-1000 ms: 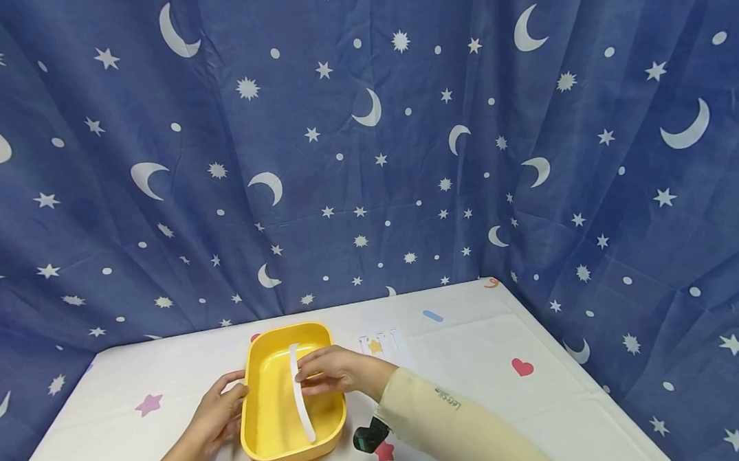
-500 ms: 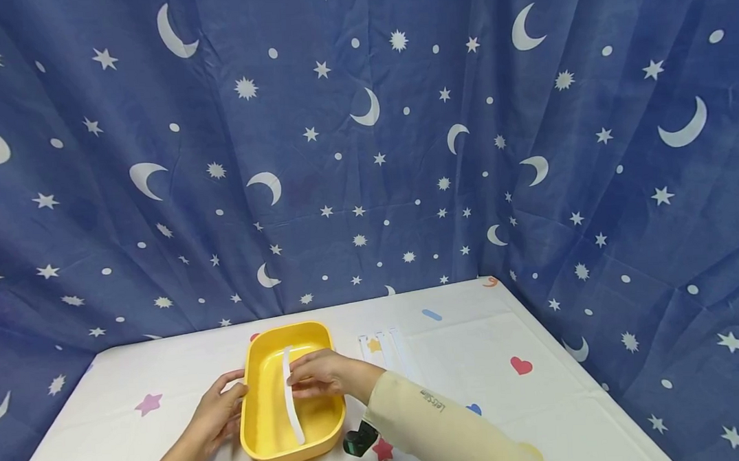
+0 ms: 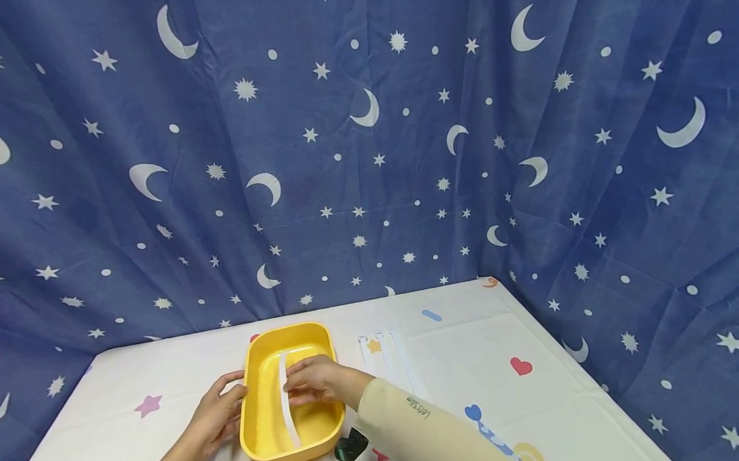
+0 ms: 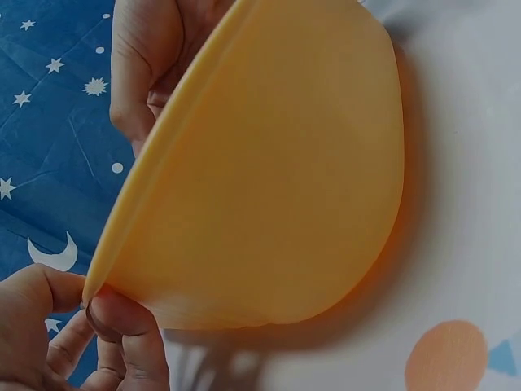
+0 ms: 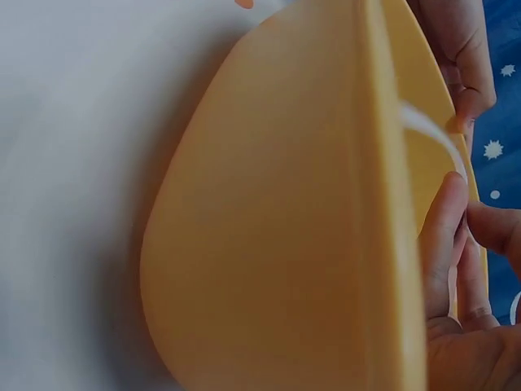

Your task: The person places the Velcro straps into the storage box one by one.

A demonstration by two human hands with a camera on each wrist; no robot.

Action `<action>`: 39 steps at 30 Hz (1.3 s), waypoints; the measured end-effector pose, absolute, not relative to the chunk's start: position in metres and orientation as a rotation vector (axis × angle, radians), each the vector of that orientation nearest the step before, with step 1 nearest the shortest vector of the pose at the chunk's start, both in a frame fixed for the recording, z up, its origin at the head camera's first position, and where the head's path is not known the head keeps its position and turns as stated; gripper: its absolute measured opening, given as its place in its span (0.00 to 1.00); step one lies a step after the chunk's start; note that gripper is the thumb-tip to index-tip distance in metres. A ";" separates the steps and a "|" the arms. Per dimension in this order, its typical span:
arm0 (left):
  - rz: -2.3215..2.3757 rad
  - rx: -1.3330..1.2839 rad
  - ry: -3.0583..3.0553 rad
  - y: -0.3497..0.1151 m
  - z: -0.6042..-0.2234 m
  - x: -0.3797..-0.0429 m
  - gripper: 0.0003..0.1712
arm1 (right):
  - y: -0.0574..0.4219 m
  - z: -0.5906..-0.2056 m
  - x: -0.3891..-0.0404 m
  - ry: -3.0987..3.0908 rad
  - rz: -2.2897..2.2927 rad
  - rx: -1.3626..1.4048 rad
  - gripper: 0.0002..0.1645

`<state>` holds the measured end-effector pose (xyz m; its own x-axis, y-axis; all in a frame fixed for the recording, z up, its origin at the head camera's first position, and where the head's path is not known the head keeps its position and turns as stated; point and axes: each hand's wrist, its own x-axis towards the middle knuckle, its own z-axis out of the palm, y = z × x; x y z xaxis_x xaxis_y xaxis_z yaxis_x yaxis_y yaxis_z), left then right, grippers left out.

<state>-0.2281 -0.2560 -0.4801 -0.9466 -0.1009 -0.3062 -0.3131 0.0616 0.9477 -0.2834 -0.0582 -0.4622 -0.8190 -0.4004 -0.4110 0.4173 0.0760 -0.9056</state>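
The tray (image 3: 265, 414) is sitting on the table (image 3: 474, 350), with the curtain (image 3: 342, 176) hanging behind and to the right. The left hand (image 3: 219, 410) is gripping the tray's left rim; inside, the right hand (image 3: 316, 381) is holding a strip (image 3: 287, 414) lengthwise, though whether it is touching the bottom is hard to tell. Right of the tray, other strips (image 3: 385, 351) are lying side by side, beyond the right sleeve (image 3: 428, 427).
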 end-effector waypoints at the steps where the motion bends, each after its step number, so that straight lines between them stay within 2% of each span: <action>1: 2.009 -0.426 2.164 -0.256 -0.480 -0.228 0.31 | -0.059 -0.463 -0.283 1.783 -1.804 0.021 0.12; 39: 2.029 -0.438 2.162 -0.256 -0.483 -0.228 0.30 | -0.085 -0.481 -0.271 1.895 -1.783 0.056 0.12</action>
